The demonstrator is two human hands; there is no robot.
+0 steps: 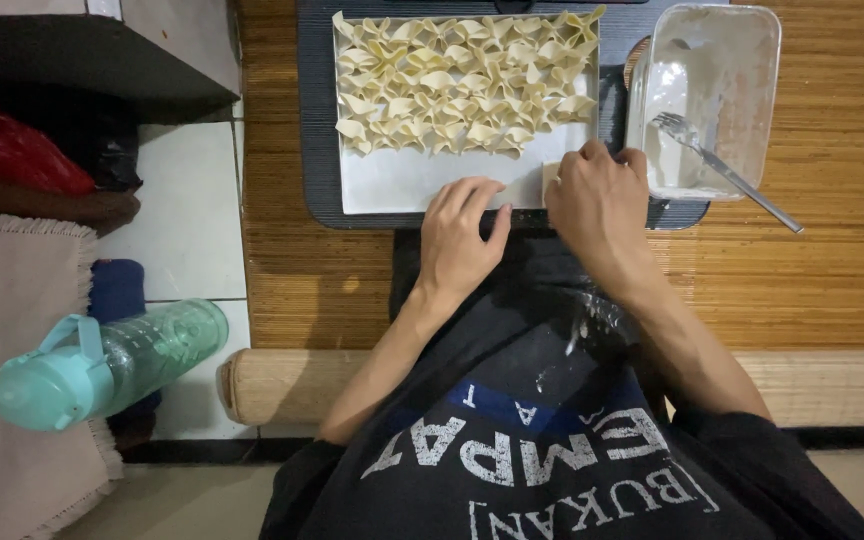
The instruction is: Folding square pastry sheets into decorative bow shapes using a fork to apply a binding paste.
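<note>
A white tray [402, 185] lies on a dark slatted board [314, 120] and carries several rows of folded pale dough pieces [462, 85]. My left hand [460, 240] rests at the tray's near edge with fingers spread, holding nothing. My right hand [597, 200] sits at the tray's near right corner, fingers curled down around a small pale dough piece [550, 180] that is mostly hidden beneath them.
A clear plastic container [707, 95] smeared with white holds a metal fork [727, 170], right of the tray. All of it sits on a bamboo mat [832, 200]. A teal water bottle [102, 365] lies on the floor at left, near a dark shelf [82, 60].
</note>
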